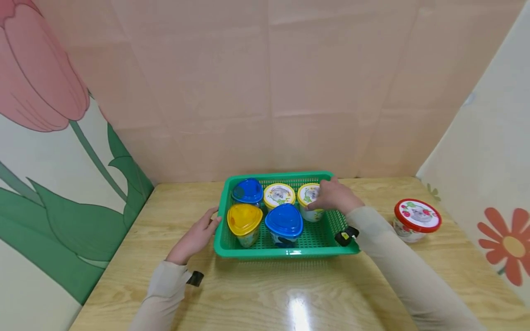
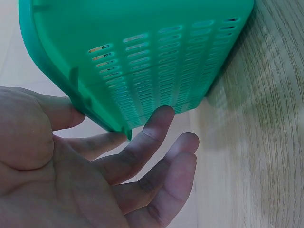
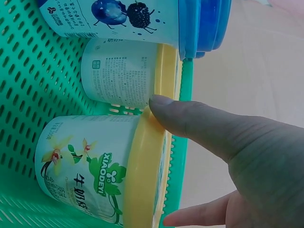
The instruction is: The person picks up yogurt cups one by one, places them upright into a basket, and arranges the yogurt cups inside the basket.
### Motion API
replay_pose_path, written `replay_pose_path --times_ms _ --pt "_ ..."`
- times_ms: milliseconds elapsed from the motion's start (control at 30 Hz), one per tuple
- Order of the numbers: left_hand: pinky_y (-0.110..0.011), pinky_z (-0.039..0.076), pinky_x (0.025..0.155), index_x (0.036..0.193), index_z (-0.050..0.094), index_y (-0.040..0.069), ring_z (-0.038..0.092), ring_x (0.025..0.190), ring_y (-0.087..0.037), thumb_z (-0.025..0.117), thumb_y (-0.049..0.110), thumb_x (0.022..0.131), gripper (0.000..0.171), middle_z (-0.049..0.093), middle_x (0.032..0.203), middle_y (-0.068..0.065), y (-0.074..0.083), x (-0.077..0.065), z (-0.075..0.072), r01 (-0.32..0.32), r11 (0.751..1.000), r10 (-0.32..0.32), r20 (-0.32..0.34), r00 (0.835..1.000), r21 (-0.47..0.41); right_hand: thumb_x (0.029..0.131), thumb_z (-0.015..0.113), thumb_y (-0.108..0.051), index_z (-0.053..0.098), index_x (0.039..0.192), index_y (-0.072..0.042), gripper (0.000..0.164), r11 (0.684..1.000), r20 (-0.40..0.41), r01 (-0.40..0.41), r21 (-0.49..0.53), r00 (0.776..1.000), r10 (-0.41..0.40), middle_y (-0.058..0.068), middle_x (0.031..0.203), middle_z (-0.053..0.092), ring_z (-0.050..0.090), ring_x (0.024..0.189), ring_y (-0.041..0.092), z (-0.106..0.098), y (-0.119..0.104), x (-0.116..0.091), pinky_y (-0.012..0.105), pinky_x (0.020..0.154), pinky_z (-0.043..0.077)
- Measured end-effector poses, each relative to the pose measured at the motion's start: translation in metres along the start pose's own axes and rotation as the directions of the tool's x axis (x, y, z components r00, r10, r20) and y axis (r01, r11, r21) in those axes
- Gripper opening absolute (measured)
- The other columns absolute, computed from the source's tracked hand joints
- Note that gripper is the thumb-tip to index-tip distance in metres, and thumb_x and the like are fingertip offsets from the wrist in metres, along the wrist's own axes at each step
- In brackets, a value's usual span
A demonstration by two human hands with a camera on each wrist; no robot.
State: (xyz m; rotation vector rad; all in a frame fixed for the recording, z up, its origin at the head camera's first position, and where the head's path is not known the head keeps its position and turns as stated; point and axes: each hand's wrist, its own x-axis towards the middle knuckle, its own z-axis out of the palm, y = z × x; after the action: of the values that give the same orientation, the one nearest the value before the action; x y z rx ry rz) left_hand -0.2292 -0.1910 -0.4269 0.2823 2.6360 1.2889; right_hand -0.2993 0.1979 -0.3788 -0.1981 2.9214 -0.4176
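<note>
A green plastic basket (image 1: 285, 252) stands on the table and holds several lidded tubs. My right hand (image 1: 336, 196) is at its back right, thumb and fingers about the rim of a yellow-lidded tub (image 3: 85, 166) with a vanilla-flower print. The thumb presses the lid's edge, near a second yellow-lidded tub (image 3: 123, 71). At the basket's left end, my left hand (image 2: 95, 171) touches the rim with its thumb and forefinger; the other fingers hang loosely bent below.
Also in the basket are a yellow triangular-lidded cup (image 1: 244, 219), a front blue-lidded cup (image 1: 284, 220) and a back blue-lidded cup (image 1: 247, 191). A red-lidded tub (image 1: 417, 216) stands on the wooden table (image 1: 265, 294) to the right. A pink-covered wall (image 1: 265, 92) rises behind.
</note>
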Motion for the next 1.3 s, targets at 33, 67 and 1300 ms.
replay_pose_path --times_ms 33,67,1300 --pt "-0.053 0.048 0.098 0.156 0.028 0.015 0.063 0.105 -0.024 0.032 0.037 0.111 0.051 0.064 0.116 -0.01 0.0 0.0 0.0 0.0 1.0 0.0 0.0 1.0 0.002 0.073 0.083 -0.053 0.059 0.107 0.003 0.07 1.0 0.001 0.003 -0.001 1.0 -0.003 0.021 0.11 0.049 0.052 0.093 0.032 0.0 0.0 0.0 0.047 0.073 0.05" --pt "-0.053 0.047 0.098 0.156 0.028 0.015 0.063 0.105 -0.024 0.033 0.037 0.111 0.051 0.064 0.116 -0.01 -0.001 0.0 0.0 0.002 1.0 -0.002 0.0 1.0 0.002 0.073 0.083 -0.053 0.059 0.109 0.003 0.071 1.0 0.001 0.003 -0.002 1.0 -0.003 0.022 0.111 0.049 0.053 0.092 0.032 0.001 0.001 0.0 0.047 0.074 0.05" --pt "-0.054 0.047 0.099 0.156 0.028 0.014 0.065 0.106 -0.025 0.033 0.034 0.111 0.05 0.065 0.114 -0.01 0.0 0.001 0.001 0.003 1.0 -0.003 0.002 1.0 -0.009 0.085 0.074 -0.049 0.039 0.141 0.018 0.094 0.995 -0.118 0.056 0.078 0.992 -0.047 0.042 0.141 0.04 0.037 0.13 0.057 -0.032 0.039 -0.046 0.068 0.101 0.037"
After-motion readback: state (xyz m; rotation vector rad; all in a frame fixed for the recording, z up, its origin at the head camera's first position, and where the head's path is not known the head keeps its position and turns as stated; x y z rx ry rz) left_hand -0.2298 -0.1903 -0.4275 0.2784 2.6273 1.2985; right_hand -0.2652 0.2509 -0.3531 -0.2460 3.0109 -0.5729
